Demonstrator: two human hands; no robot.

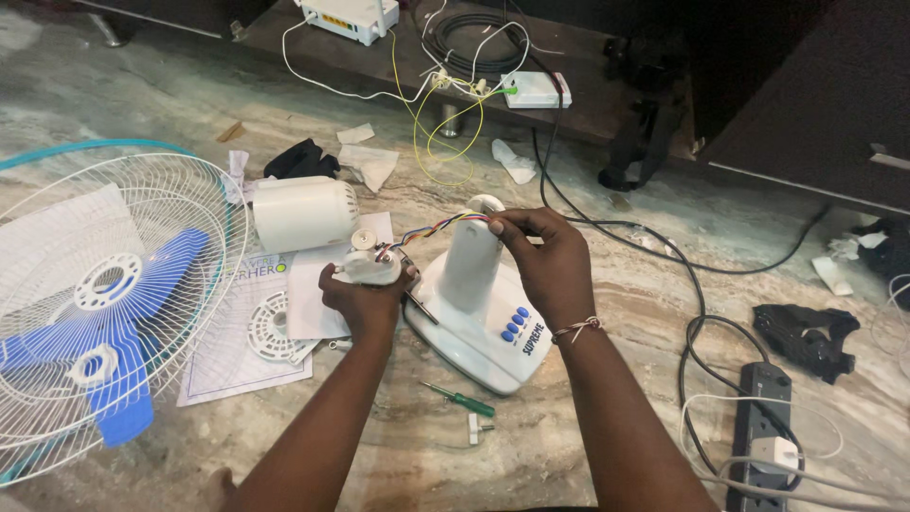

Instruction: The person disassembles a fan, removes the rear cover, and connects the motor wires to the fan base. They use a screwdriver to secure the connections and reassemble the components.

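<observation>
Low in the frame, just under our wrists, a green screwdriver point(461, 399) lies on the marble floor point(588, 446) with a small white part point(477, 431) beside it, and at the lower right a black power strip point(764, 417) sits with white cords over it. Up to centre: our left hand point(363, 296) is closed around a small white gearbox point(370, 267), gripping it from below, its gear on top. Coloured wires point(431, 228) run from it to the right, where our right hand point(548, 261) pinches them shut between fingertips at the top of the white fan base point(474, 318), which has blue buttons on its front. Left of centre, papers point(248, 356) and a small round grille piece lie flat. At the far left, the wire guard point(123, 294) rests with the blue blade point(123, 370) on it. Just behind the gearbox lies the white motor cover point(303, 213). Top of frame, a low shelf point(588, 109) carries a router point(353, 17), coiled cable and a small white box point(537, 90).
</observation>
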